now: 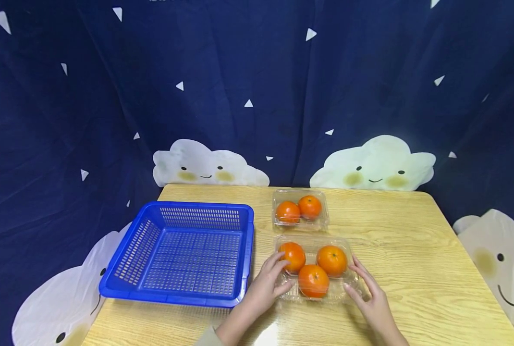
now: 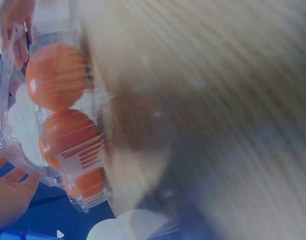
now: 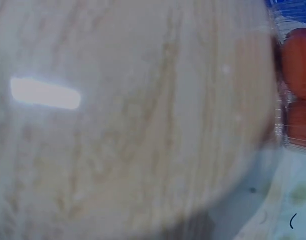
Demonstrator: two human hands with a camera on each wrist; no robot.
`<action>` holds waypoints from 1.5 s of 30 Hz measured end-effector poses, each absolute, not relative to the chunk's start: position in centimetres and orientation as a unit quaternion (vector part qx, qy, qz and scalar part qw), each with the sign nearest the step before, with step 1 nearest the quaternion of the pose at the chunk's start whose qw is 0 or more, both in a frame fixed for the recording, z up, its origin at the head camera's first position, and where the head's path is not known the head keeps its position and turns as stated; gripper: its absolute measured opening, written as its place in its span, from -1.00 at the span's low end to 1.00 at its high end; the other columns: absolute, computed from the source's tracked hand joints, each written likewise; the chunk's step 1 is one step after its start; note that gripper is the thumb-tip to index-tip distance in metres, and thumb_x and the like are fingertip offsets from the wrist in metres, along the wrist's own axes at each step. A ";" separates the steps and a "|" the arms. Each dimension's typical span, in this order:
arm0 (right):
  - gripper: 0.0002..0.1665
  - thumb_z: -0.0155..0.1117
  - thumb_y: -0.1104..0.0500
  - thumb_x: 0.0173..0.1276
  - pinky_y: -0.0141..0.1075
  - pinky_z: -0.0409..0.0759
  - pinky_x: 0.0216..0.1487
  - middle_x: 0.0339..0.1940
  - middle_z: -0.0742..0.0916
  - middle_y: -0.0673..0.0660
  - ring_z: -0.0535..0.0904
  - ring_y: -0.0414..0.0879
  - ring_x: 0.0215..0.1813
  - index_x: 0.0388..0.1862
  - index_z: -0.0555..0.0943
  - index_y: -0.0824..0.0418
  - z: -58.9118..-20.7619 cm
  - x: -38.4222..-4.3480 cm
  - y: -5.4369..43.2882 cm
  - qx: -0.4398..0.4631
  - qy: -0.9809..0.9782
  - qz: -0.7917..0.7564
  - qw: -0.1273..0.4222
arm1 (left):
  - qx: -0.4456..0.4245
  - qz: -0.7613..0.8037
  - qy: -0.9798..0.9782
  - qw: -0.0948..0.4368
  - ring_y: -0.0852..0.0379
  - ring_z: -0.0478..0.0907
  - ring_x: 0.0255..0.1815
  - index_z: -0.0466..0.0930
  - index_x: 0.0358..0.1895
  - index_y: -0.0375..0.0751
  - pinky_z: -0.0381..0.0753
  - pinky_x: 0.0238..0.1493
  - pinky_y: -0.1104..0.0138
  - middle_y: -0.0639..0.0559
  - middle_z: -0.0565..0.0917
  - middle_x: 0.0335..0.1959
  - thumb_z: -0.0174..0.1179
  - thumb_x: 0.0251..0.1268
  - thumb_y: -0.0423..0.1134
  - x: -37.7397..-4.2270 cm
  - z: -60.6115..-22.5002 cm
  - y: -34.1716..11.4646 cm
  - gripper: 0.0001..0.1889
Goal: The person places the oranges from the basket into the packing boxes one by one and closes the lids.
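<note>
A clear plastic clamshell box [image 1: 339, 288] holding several oranges, three showing from above, sits on the table in front of me. My left hand [image 1: 265, 283] holds its left end, fingers by one orange [image 1: 292, 257] and thumb at the front corner. At the right end, my right hand [image 1: 371, 298] holds the side with fingers behind and thumb in front. Left wrist view: the box's clear wall [image 2: 82, 160] covers part of the oranges [image 2: 56, 77], with left fingers [image 2: 17, 175] at its edge. Neither hand shows in the right wrist view, only part of the box.
Left of the box stands a blue plastic basket [image 1: 249, 240] with a slotted floor and nothing in it. A second, smaller clear box [image 1: 300, 223] with two oranges sits behind. The wooden table [image 1: 412, 250] ends against a dark blue curtain [image 1: 283, 57] with cloud prints.
</note>
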State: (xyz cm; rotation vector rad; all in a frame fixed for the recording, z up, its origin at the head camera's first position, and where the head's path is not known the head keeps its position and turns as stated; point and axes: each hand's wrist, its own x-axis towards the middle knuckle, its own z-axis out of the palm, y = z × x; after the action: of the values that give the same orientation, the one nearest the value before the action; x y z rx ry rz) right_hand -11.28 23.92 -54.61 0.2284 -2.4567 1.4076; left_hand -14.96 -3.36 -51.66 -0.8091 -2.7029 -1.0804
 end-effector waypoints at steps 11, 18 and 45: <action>-0.39 0.26 0.51 0.03 -0.68 0.03 0.19 0.32 0.28 0.43 0.10 -0.41 0.35 0.13 0.39 0.45 -53.2 -10.1 22.7 0.117 -0.846 0.490 0.175 | -0.274 -0.338 -0.897 0.077 -0.21 0.18 0.31 0.44 0.06 -0.17 0.34 0.16 0.02 -0.17 0.30 0.26 0.19 0.13 -0.07 -14.4 -52.9 -3.4 -0.56; -0.39 0.27 0.48 0.04 -0.68 0.02 0.19 0.35 0.25 0.39 0.07 -0.39 0.37 0.14 0.39 0.41 -54.0 -10.0 22.7 0.107 -0.848 0.492 0.163 | -0.280 -0.328 -0.896 0.102 -0.19 0.20 0.31 0.43 0.07 -0.16 0.35 0.16 0.06 -0.15 0.30 0.26 0.16 0.15 -0.02 -14.2 -53.6 -3.4 -0.55; -0.30 -0.29 0.74 -0.06 -0.57 0.23 0.20 0.35 0.32 0.12 0.19 -0.31 0.34 0.19 0.12 0.65 -56.8 -10.8 23.9 0.101 -0.653 0.741 0.117 | -0.212 -0.492 -0.844 0.034 -0.19 0.17 0.32 0.22 0.24 -0.25 0.26 0.20 -0.03 -0.16 0.10 0.37 -0.02 -0.19 -0.64 -13.5 -54.7 -3.9 -0.28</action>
State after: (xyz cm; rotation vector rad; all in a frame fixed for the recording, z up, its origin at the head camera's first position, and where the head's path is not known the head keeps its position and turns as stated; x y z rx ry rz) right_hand -10.77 23.92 -56.79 0.2945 -1.9115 2.1691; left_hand -13.53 -3.87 -54.72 -0.6512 -2.5961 -1.5130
